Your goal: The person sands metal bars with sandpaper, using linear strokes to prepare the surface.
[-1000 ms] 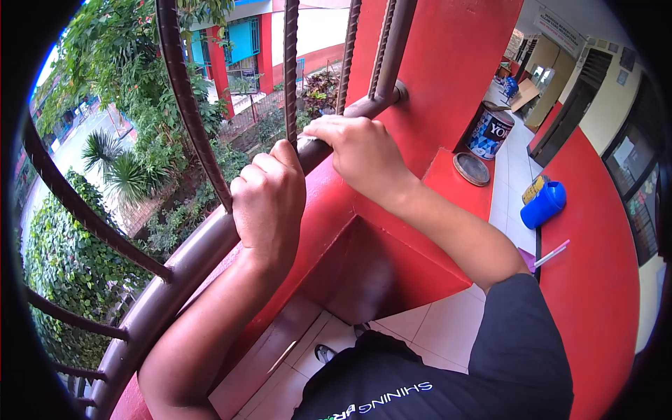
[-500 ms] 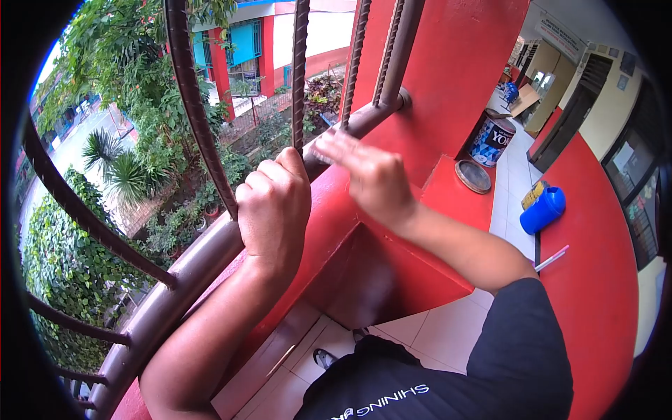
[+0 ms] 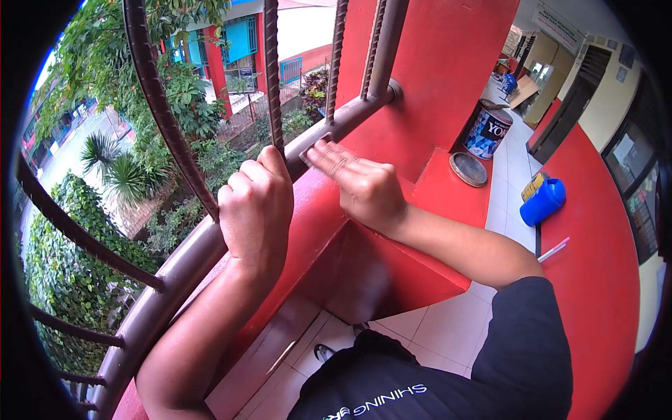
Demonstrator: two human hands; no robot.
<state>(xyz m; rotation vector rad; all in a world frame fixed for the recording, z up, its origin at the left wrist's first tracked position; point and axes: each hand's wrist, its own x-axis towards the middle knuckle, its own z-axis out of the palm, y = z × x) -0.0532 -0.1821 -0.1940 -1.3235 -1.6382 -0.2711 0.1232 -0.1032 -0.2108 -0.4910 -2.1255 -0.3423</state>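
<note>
The brown rail [image 3: 176, 273] runs from 8 o'clock up to 1 o'clock. The left hand [image 3: 255, 213] curls tight over it. The right hand [image 3: 367, 185] has its fingers pressed together at the rail, but I cannot tell if they pinch anything. A big tin [image 3: 488, 133] sits at 2 o'clock, near a round lid [image 3: 468, 169], and a blue tub [image 3: 541, 204] is at 3 o'clock

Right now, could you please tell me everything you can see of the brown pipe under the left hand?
The brown pipe is thick, round and smooth, with a shiny, metal-looking surface. It runs slantwise along the red wall, its far end meeting the red pillar. Ribbed bars rise from it. The left hand wraps over it; the right hand extends over it, contact unclear.
</note>
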